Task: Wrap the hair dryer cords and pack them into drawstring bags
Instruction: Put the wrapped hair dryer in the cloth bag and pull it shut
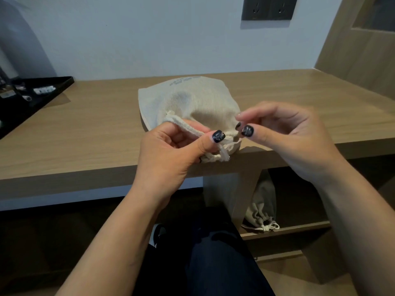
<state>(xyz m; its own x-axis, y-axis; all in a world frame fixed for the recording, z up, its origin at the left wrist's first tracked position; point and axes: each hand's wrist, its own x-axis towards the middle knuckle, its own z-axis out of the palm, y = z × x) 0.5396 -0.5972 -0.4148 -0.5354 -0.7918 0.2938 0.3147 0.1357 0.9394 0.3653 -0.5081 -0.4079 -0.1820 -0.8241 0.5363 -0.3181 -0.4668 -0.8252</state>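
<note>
A cream drawstring bag (192, 99) lies bulging on the wooden desk (85, 129), its gathered mouth at the desk's front edge. My left hand (171, 150) grips the white drawstring cord (188, 130) between thumb and curled fingers, with the cord's loose ends hanging below the thumb. My right hand (284, 133) hovers just right of the bag's mouth, thumb and fingertips close together; whether it pinches any cord is hidden. The hair dryer is not visible; whatever fills the bag is covered by cloth.
A second tied drawstring bag (261, 210) rests on a lower shelf under the desk. A black tray (55, 86) with small items sits at the desk's left. Wall sockets (268, 7) are above, a wooden panel (359, 45) stands at right.
</note>
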